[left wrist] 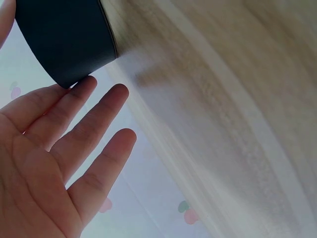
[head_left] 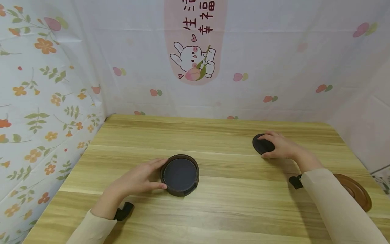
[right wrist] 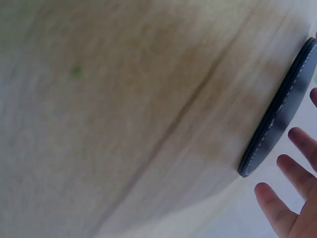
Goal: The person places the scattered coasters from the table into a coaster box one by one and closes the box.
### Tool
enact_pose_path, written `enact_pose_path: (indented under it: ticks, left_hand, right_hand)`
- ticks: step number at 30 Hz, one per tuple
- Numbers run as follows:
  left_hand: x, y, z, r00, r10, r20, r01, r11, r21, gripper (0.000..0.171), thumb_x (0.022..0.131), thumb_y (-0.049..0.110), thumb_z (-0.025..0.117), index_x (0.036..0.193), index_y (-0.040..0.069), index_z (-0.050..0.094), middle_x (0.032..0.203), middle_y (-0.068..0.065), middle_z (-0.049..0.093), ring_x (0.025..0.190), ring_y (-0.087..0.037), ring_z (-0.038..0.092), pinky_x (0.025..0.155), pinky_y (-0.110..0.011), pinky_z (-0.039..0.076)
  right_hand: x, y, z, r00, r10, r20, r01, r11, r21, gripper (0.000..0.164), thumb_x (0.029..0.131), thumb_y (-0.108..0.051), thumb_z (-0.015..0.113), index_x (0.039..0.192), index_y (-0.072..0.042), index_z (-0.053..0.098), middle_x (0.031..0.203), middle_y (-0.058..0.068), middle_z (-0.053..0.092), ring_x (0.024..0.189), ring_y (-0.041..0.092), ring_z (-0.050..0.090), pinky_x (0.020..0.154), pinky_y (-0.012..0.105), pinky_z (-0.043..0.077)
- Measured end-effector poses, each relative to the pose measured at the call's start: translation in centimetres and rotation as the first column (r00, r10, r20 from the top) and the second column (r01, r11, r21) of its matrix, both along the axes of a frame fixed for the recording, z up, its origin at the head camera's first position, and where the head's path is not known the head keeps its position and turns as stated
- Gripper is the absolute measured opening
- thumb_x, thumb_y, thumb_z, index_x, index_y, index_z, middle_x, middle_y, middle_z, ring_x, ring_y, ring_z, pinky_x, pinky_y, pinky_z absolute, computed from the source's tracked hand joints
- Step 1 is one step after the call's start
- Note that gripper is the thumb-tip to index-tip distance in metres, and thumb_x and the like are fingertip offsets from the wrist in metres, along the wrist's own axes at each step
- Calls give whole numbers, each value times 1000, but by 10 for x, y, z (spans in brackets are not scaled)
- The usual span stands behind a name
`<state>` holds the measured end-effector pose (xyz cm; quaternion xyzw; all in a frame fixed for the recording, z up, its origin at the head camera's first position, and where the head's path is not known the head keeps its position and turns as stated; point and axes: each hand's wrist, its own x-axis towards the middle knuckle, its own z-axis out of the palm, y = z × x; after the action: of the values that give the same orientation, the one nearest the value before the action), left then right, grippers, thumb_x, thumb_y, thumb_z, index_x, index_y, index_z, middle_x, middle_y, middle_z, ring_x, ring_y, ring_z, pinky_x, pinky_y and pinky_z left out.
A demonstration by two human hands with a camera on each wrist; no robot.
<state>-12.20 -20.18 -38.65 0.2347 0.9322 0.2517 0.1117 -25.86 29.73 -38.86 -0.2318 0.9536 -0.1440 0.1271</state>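
Observation:
A dark round coaster holder (head_left: 195, 184) with a round black coaster (head_left: 180, 174) inside stands on the table left of centre. Beside it is my left hand (head_left: 138, 179), thumb and a forward finger reaching its near wall; the other fingers (left wrist: 91, 183) stretch out straight and spread. Farther right, thin black round coasters (head_left: 261, 145) with pale edge stitching lie flat, seemingly stacked in the right wrist view. My right hand (head_left: 281, 145) hovers over their right side, thumb and fingers spread around the edge. Its visible fingertips (right wrist: 267, 193) are apart from the stack in the wrist view.
A brown round wooden piece (head_left: 356, 191) lies at the table's right side, partly behind the right sleeve. The wood-grain table (head_left: 225, 210) meets a printed cloth (head_left: 131, 51) at the back and flowered cloth on the left.

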Motion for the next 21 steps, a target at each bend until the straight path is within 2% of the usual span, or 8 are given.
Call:
enact_pose_path:
  ticks: [10, 21]
  left_hand:
    - [-1, 1, 0, 1000, -6, 3, 6, 1000, 9, 90, 84, 47, 76, 152, 3, 38, 154, -17, 43, 141, -38, 44, 113, -55, 40]
    - [-1, 1, -2, 1000, 0, -6, 0, 1000, -3, 91, 84, 49, 75, 153, 3, 38, 154, -17, 43, 141, -38, 44, 113, -55, 40]
  right_hand:
    - [-4, 6, -8, 998, -3, 69, 8, 997, -74, 76, 83, -31, 80, 145, -4, 44, 155, 35, 21, 136, 59, 28, 101, 73, 36]
    - [-4, 5, -10, 996, -30, 89, 37, 996, -76, 77, 84, -37, 79, 145, -9, 41, 155, 36, 18, 131, 69, 19, 98, 81, 26]
